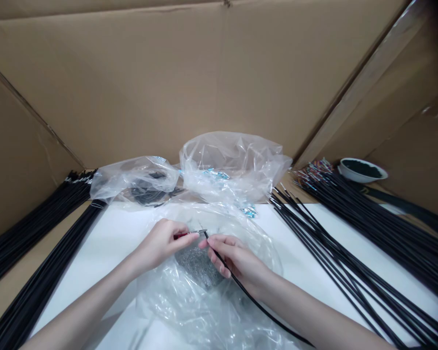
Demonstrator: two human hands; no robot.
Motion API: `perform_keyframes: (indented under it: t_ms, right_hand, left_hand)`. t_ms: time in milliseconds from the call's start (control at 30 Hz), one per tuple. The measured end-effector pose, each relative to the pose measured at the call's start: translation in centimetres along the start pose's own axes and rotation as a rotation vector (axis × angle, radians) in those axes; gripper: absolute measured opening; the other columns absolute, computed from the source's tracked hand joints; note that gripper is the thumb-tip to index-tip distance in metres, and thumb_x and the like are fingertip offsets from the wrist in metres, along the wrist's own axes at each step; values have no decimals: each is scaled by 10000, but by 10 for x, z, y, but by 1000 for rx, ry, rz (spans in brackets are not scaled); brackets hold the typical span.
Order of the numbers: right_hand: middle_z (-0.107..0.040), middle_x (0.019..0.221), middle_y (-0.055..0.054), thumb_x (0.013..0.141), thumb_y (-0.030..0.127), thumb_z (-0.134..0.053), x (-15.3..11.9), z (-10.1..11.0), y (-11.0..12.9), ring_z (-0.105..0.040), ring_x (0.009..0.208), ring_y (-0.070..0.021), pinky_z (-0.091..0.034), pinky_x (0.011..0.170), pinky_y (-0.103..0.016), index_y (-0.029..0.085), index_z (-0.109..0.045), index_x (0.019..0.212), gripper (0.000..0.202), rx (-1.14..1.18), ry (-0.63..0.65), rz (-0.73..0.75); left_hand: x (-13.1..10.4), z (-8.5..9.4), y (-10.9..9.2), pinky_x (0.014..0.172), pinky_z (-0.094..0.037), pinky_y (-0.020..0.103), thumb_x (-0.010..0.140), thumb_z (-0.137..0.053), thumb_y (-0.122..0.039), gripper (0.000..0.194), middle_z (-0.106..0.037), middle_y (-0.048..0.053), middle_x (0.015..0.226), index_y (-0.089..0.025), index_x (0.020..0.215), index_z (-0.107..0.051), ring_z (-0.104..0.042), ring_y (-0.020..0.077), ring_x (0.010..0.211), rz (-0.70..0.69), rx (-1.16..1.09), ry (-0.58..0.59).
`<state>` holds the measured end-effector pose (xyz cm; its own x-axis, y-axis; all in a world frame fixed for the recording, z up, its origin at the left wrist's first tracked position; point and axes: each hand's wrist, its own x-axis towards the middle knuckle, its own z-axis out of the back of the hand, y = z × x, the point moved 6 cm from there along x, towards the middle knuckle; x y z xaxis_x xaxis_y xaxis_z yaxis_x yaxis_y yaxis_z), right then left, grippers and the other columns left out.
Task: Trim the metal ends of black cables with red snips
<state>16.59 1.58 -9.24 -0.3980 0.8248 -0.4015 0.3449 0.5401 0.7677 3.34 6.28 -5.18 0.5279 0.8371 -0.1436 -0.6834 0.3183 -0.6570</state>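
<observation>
In the middle of the view, my left hand [166,240] is closed around a red-handled tool with a slim metal tip [201,231]; most of its handle is hidden in the fingers. My right hand [237,260] pinches a black cable [250,295] close to its end, and the rest runs down past the wrist. The tool's tip meets the cable's end, where thin strands stick up. Below both hands lies an open clear plastic bag [175,311] with a heap of small grey metallic pieces [200,265] inside.
Black cable bundles lie on the left [63,253] and right [379,223], with a looser group [332,248] nearer on the right. Two more clear bags [131,177] [237,155] stand at the back. A white bowl [354,173] of dark material sits back right. Cardboard walls [204,82] enclose the table.
</observation>
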Motion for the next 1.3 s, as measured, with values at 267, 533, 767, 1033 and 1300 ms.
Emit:
perform_keyframes:
  t_ms: [267, 533, 767, 1033, 1300]
  right_hand:
    - [-508, 553, 33, 688, 318, -685, 2, -2, -3, -403, 429, -24, -275, 394, -150, 102, -657, 819, 254, 43, -27, -81]
    - [-522, 564, 22, 674, 264, -708, 0, -4, 0, -430, 440, -11, -296, 402, -124, 88, -640, 728, 197, 68, -54, -93]
    - [-529, 549, 27, 662, 272, -716, 0, -9, 5, -433, 438, -20, -281, 399, -134, 108, -597, 685, 203, 13, -27, -39]
    - [-528, 566, 21, 670, 211, -693, 0, -12, 6, -453, 457, -15, -322, 414, -119, 89, -623, 712, 146, 86, -105, -126]
    - [-546, 573, 19, 687, 181, -689, 3, -10, 3, -466, 471, -23, -350, 435, -120, 108, -600, 696, 116, 104, -118, -145]
  left_hand:
    - [-6, 17, -8, 491, -203, 208, 846, -443, -491, 429, -358, -43, 536, -139, 604, -467, -307, 74, 517, -63, 101, -44]
    - [-6, 11, -8, 497, -214, 205, 832, -481, -457, 397, -374, -51, 524, -142, 594, -437, -311, 64, 500, -67, 164, -35]
    - [-4, 10, -3, 485, -186, 212, 837, -459, -467, 434, -298, -48, 535, -144, 560, -371, -272, 68, 518, -59, 65, 16]
    - [-2, 15, 2, 490, -189, 217, 844, -441, -488, 452, -299, -47, 540, -141, 558, -395, -271, 70, 519, -53, 15, -44]
    - [-6, 23, -5, 495, -213, 213, 828, -482, -472, 403, -395, -42, 534, -134, 610, -512, -339, 75, 515, -123, 116, -69]
